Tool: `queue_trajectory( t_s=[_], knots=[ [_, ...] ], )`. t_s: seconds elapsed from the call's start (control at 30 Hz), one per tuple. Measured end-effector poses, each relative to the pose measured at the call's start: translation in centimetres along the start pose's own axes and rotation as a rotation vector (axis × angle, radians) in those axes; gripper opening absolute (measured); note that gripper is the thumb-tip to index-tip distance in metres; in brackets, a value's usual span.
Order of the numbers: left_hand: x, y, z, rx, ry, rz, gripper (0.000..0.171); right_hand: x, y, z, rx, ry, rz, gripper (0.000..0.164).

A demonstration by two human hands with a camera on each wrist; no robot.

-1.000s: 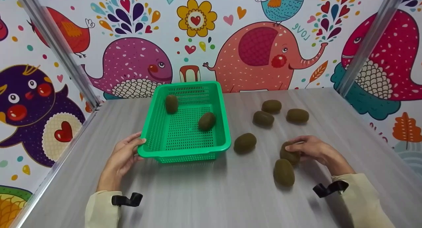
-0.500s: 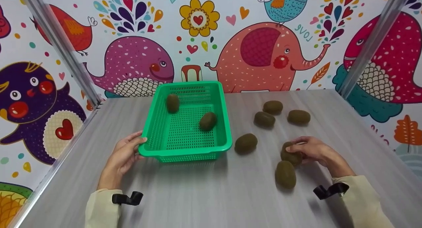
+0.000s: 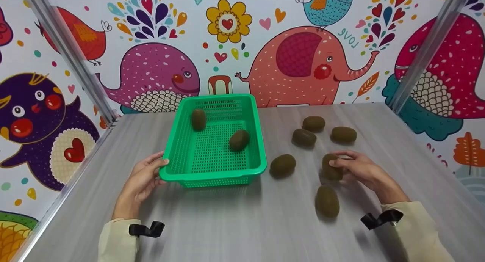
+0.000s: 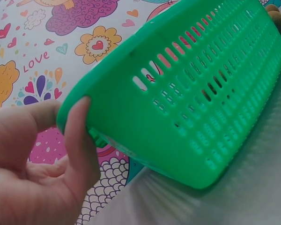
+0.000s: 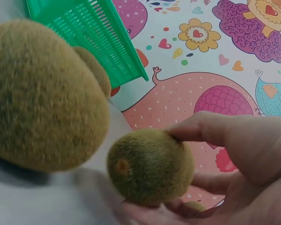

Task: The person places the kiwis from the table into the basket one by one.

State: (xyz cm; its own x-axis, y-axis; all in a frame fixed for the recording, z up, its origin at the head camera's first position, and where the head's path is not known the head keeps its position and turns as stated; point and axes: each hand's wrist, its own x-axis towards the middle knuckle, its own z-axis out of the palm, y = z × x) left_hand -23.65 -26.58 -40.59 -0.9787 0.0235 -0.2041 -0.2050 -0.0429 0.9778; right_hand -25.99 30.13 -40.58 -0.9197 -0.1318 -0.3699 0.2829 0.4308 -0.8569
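Note:
A green plastic basket (image 3: 212,174) with slotted walls stands on the table, and two kiwifruits lie inside it, one (image 3: 198,120) toward the back left and one (image 3: 239,140) at the right. My left hand (image 3: 142,178) pinches the basket's near left corner, thumb on the rim, as the left wrist view shows too. At the right, my right hand (image 3: 363,173) grips a brown fuzzy kiwifruit (image 5: 150,166) between thumb and fingers. Nearer to me, apart from the held one, lies another kiwifruit (image 3: 327,202).
Right of the basket lies a kiwifruit (image 3: 283,166). Farther back sit three others: one (image 3: 313,123), one (image 3: 304,138) and one (image 3: 343,135). A patterned wall (image 3: 227,65) with metal corner posts (image 3: 428,49) encloses the grey table (image 3: 227,224).
The kiwifruit in my right hand has shifted slightly away from me and parted from the one in front of it. My left hand and the basket stay in place.

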Motion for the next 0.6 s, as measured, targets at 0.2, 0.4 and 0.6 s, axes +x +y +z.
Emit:
queue_trajectory(
  t_s=[0.2, 0.4, 0.6],
  knots=[
    [0.1, -0.1, 0.0, -0.012, 0.021, -0.012, 0.061, -0.1, -0.6, 0.3, 0.115, 0.002, -0.019, 0.077],
    [0.0, -0.1, 0.0, -0.032, 0.013, -0.006, 0.062, -0.6, -1.3, 1.0, 0.131, 0.027, -0.006, 0.082],
    [-0.1, 0.0, 0.0, -0.027, 0.007, -0.001, 0.065, -1.2, -2.4, 1.7, 0.124, 0.039, -0.056, 0.084]
  ],
)
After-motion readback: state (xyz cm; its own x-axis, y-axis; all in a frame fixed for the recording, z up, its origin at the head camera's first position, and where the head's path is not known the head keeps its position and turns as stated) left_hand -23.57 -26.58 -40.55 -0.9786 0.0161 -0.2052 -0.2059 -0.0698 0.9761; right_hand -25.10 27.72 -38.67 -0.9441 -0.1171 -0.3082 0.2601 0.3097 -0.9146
